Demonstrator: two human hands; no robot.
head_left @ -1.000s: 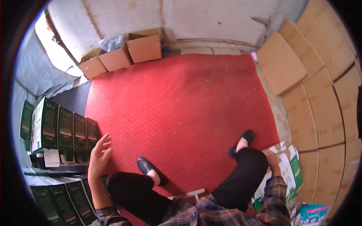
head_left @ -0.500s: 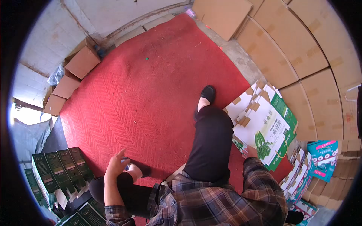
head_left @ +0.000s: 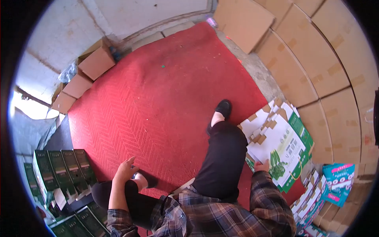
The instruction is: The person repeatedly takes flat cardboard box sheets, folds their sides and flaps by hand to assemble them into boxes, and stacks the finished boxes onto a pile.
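Note:
On my right lies a pile of flattened white-and-green cartons (head_left: 272,138) printed with a green leafy vegetable and fitted with a yellow cord handle. My right hand (head_left: 261,166) is at the near left edge of this pile, fingers bent and thumb along the edge of a carton. My left hand (head_left: 125,169) hangs in the air above my left knee, holding nothing, with its fingers loosely apart. Dark green boxes (head_left: 63,172) stand in a row to the left of that knee, their lower flaps sticking out.
Red carpet (head_left: 166,102) covers the floor ahead. Large brown cartons (head_left: 316,51) are stacked along the right side. Open brown boxes (head_left: 96,63) line the left wall. Teal-and-pink packaging (head_left: 338,183) stands at lower right, and more dark green boxes (head_left: 81,223) at lower left.
The view has shifted slightly, so most things sit lower and further right. My right hand's fingers have bent more at the carton edge. My left hand stays above the knee.

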